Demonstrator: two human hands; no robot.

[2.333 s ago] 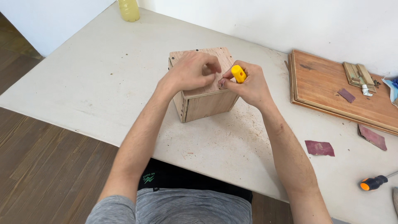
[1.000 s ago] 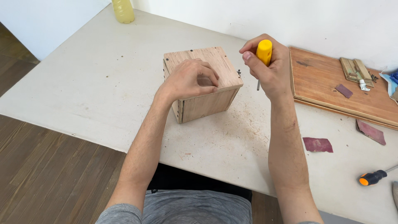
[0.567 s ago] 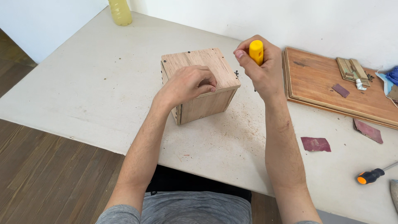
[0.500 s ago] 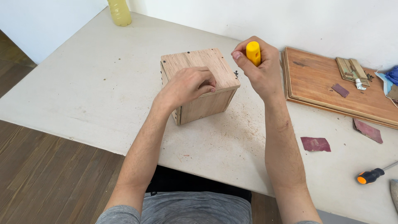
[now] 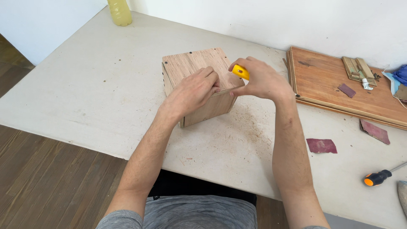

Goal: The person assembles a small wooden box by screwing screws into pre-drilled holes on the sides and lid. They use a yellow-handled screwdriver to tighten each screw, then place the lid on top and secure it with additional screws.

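Yellow bottle (image 5: 119, 9) stands at 11 o'clock on the white table (image 5: 85, 85). Near the centre is the plywood box (image 5: 199, 80); the left hand (image 5: 193, 91) lies on its top, fingers pressed together. At 3 o'clock of the box, the right hand (image 5: 263, 80) has its fingers closed around a yellow-handled tool (image 5: 241, 72). Further right lie a wooden board (image 5: 339, 89), sandpaper piece (image 5: 321, 145) and orange-black screwdriver (image 5: 377, 178).

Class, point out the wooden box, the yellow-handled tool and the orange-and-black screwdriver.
wooden box (image 5: 186, 63): head view, bare top panel.
yellow-handled tool (image 5: 241, 72): head view, handle end in the right hand.
orange-and-black screwdriver (image 5: 377, 177): head view, handle.
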